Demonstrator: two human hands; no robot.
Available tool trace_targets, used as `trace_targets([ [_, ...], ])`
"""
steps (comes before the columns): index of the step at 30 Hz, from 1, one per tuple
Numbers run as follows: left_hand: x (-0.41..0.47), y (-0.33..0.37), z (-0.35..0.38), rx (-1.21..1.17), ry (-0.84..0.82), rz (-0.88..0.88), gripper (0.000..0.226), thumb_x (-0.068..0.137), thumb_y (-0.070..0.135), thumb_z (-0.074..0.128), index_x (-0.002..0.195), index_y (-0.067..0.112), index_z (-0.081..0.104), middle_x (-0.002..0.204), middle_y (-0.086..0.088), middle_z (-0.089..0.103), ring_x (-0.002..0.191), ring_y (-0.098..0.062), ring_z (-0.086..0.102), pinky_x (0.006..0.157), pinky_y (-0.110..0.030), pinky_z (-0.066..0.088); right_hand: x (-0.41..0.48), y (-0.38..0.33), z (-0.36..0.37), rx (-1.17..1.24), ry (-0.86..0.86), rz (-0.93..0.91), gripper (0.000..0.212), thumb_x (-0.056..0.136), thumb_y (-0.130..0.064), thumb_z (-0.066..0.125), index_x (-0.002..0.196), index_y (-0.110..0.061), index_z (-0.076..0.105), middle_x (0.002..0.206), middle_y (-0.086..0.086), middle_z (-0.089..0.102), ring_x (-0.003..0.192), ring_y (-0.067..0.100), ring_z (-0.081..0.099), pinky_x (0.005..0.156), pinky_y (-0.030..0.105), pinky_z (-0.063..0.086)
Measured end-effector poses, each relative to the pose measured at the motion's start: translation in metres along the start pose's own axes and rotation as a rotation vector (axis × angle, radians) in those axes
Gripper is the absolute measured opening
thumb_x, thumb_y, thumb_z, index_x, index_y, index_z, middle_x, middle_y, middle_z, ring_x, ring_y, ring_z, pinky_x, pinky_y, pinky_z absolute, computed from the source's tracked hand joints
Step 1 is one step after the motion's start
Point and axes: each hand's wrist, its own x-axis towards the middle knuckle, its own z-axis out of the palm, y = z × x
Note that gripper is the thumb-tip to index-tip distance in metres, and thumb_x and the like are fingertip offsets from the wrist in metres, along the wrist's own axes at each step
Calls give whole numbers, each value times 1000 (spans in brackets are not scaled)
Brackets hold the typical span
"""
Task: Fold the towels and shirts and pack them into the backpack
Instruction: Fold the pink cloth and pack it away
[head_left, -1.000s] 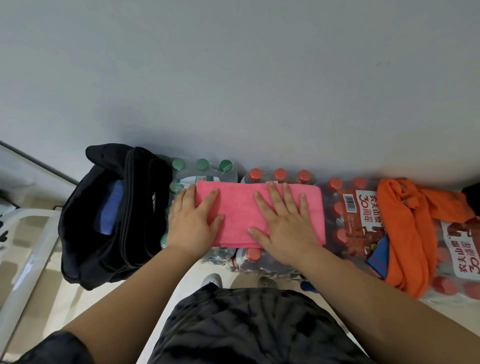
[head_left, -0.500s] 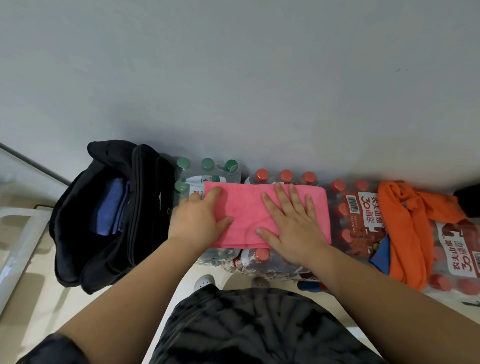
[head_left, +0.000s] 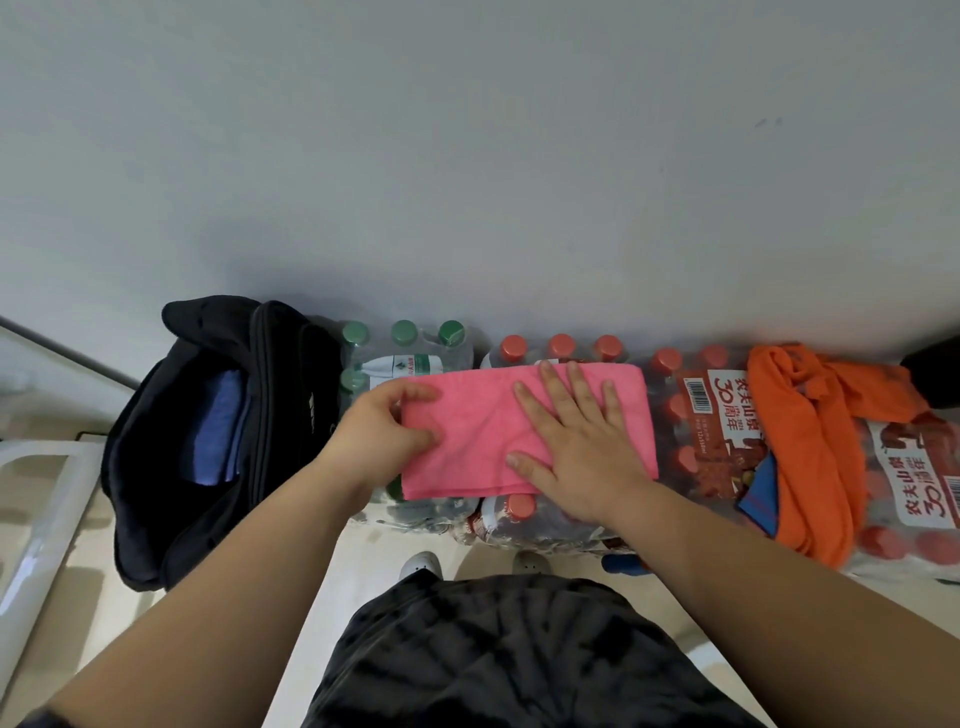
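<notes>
Head view: a folded pink towel (head_left: 478, 431) lies on packs of bottles, with both hands on it.
It sits across the green-cap bottles (head_left: 410, 358) and red-cap bottles (head_left: 711, 410), by the wall. The left hand (head_left: 374, 431) has its grip curled on the towel's left edge, pinching it. The right hand (head_left: 576, 447) lies flat on the towel, fingers spread, grip open. The black backpack (head_left: 291, 415) stands open just to the left, with a blue cloth (head_left: 221, 426) inside. An orange shirt (head_left: 810, 441) lies heaped on the bottles to the right.

On bottles (head_left: 408, 364), towel (head_left: 478, 441) (backpack (head_left: 291, 415) lies left).
</notes>
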Motion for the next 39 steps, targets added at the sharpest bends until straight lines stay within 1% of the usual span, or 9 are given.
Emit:
trace_targets([
  [6, -6, 10, 4, -221, -83, -106, 49, 65, 0, 77, 110, 18, 72, 124, -12, 62, 99, -26, 65, 81, -38, 55, -1, 1, -1, 29, 1, -8, 81, 91, -81, 8, 153, -40, -23, 160, -3, -36, 145, 23, -39, 120, 58, -11],
  [9, -12, 13, 6, -271, 9, -24, 54, 79, -9, 72, 124, 19, 67, 122, -8, 63, 95, -18, 66, 75, -27, 57, -1, 3, -2, 57, -4, -15, 80, 90, -81, 6, 154, -41, -21, 161, -4, -34, 145, 22, -39, 121, 57, -12],
  [12, -23, 24, 9, -224, 88, 91, 52, 82, -7, 73, 122, 26, 68, 113, -8, 69, 87, -21, 70, 76, -36, 61, 0, 5, -4, 131, 13, -43, 81, 88, -82, 3, 157, -41, -10, 164, -6, -26, 147, 20, -34, 121, 55, -12],
  [16, -39, 53, 24, -45, 97, 163, 49, 80, 0, 77, 117, 31, 69, 93, -17, 75, 84, -35, 74, 78, -55, 61, -11, 14, -17, 449, 175, 19, 82, 89, -79, 12, 151, -34, 41, 167, -7, 17, 154, 16, 4, 125, 47, 3],
  [20, -46, 83, 67, 308, 122, 414, 55, 70, 15, 78, 122, 31, 66, 116, 3, 63, 89, -18, 71, 83, -44, 60, -38, 39, -18, 599, 285, 105, 68, 92, -67, 27, 134, -26, 62, 143, -5, 52, 134, 17, 40, 114, 48, 35],
  [27, -24, 95, 169, 686, -21, 505, 62, 71, 16, 77, 131, 14, 63, 131, -8, 55, 124, -20, 53, 104, -18, 34, -71, 87, -20, 1037, 114, 42, 40, 104, -39, 47, 141, -27, 54, 137, -8, 60, 124, 3, 54, 107, 29, 44],
  [31, -17, 84, 196, 695, -110, 426, 64, 68, 36, 69, 128, 18, 59, 126, -2, 60, 117, -19, 57, 98, -24, 44, -80, 98, -26, 1252, 3, 81, 46, 105, -38, 46, 151, -34, 41, 145, -19, 47, 132, -3, 44, 103, 13, 36],
  [37, -20, 65, 178, 609, -46, 491, 61, 77, 5, 63, 133, 25, 53, 93, 13, 54, 67, -1, 51, 61, -10, 39, -76, 94, -29, 1182, -33, 87, 28, 104, -36, 48, 91, -20, 68, 97, -6, 60, 92, 12, 59, 94, 41, 49],
  [39, -18, 59, 171, 734, 45, 600, 64, 75, 14, 60, 137, 26, 52, 114, 4, 59, 87, -5, 57, 76, -22, 47, -77, 97, -28, 1197, -20, 116, 29, 104, -37, 50, 104, -18, 72, 102, 4, 68, 96, 16, 64, 93, 39, 50],
])
